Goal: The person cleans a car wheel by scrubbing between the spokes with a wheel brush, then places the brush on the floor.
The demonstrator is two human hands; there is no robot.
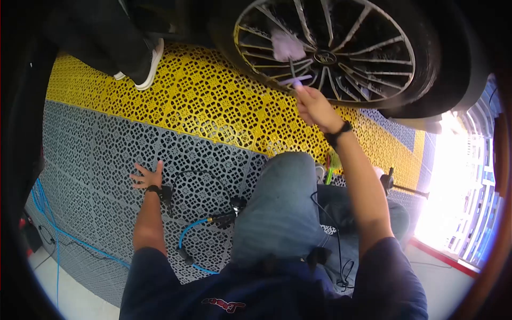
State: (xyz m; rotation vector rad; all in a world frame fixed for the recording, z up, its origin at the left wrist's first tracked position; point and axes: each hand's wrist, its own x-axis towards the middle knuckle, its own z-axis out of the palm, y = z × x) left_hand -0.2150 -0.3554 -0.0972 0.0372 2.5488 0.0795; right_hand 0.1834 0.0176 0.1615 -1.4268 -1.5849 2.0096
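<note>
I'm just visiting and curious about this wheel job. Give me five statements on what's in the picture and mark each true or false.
1. The right hand holds a purple-headed tool. True.
2. The left hand grips the blue hose. False: its fingers are spread, it holds nothing, and the hose lies apart from it.
3. The wheel has many thin spokes. True.
4. The grey flooring lies between the wheel and the yellow flooring. False: the yellow flooring is the part nearer the wheel.
5. Each of the person's wrists wears a dark band. True.
</note>
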